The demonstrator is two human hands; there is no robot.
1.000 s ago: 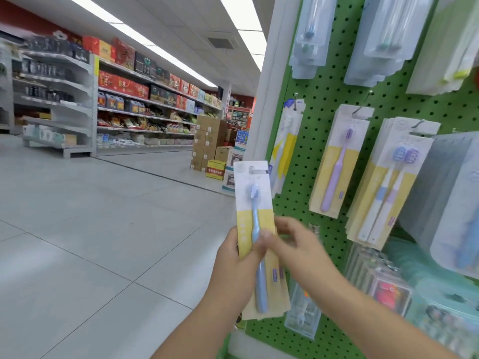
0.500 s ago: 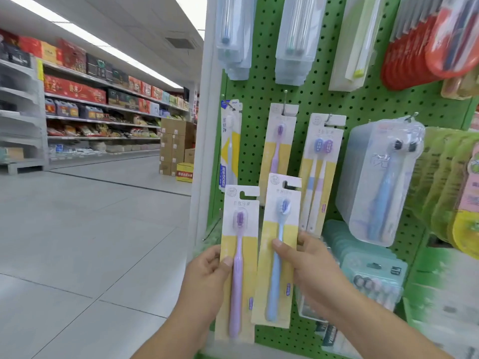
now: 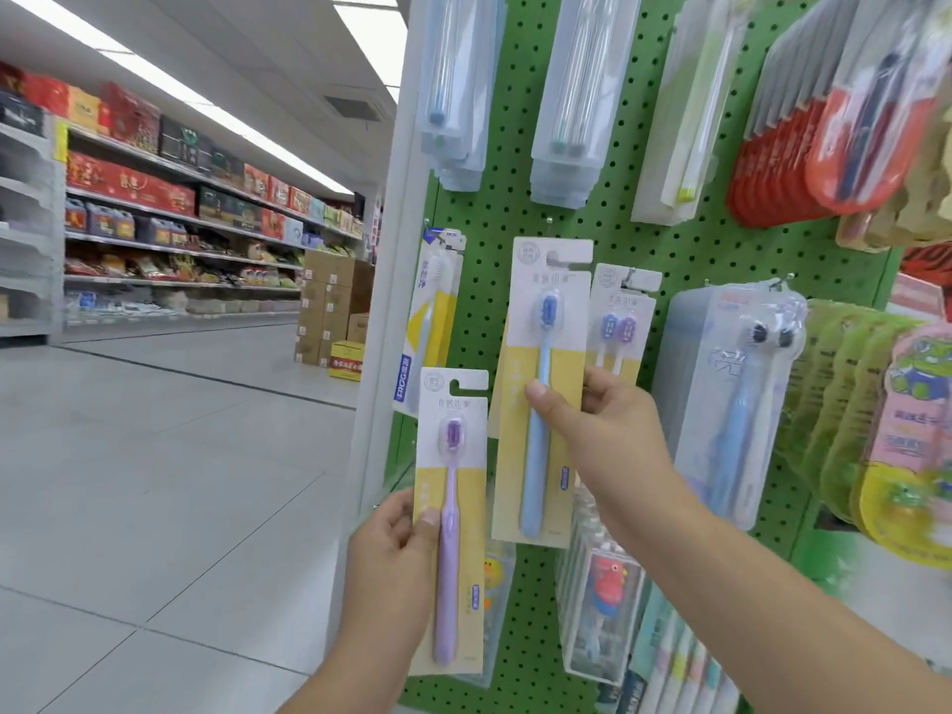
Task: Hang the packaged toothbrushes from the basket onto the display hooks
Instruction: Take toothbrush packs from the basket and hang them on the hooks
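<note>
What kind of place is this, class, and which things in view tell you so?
Most likely a supermarket aisle: a green pegboard hung with packaged toothbrushes, long shelves stocked with boxed goods, and stacked cardboard boxes on the tiled floor.

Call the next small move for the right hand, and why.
Probably slide the blue pack further onto the hook. The right hand holds it raised against the pegboard with its hang slot at the hook; whether it is fully seated is unclear. The left hand holds the purple pack lower, waiting.

Two bare forearms, no sleeves, watch, bracelet or rings in view; left hand [image 3: 392, 546] and right hand [image 3: 600, 430] ungloved, with short, plain, unpainted nails on the thumbs
</note>
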